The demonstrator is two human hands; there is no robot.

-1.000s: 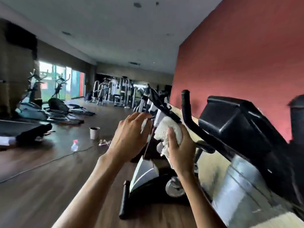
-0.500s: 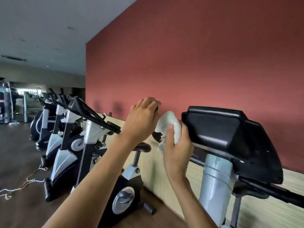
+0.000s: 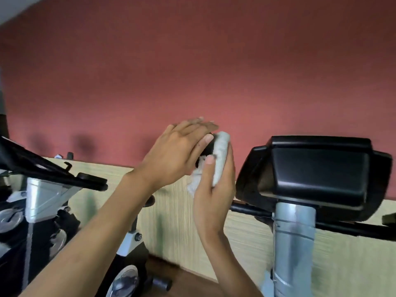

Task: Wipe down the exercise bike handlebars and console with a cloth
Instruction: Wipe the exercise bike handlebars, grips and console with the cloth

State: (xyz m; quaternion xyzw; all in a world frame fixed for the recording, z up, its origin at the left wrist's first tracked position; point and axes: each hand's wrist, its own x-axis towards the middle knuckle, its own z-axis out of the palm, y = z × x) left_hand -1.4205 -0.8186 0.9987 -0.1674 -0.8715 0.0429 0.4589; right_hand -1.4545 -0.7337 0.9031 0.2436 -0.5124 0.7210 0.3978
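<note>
My right hand point(image 3: 212, 196) grips a crumpled white cloth point(image 3: 220, 155), its thumb pressed on the cloth's front. The cloth is wrapped against the black tip of the bike's left handlebar point(image 3: 206, 149), which shows only as a dark patch between my hands. My left hand point(image 3: 177, 155) lies over that tip from the left with straight fingers, the thumb touching it. The black console point(image 3: 319, 174) sits to the right on a silver column point(image 3: 293, 243), apart from both hands. A black handlebar tube point(image 3: 250, 209) runs from the column toward my right hand.
A red wall point(image 3: 214, 71) with a pale wood-grain lower panel point(image 3: 175, 228) stands just behind the bike. Another exercise bike point(image 3: 47, 189) with black handlebars is close on the left. Its seat post and base point(image 3: 132, 239) lie below my left forearm.
The view has swung right and tilted up, away from the gym floor to the wall. My hands have closed in around the handlebar tip, and the left hand's fingers have flattened.
</note>
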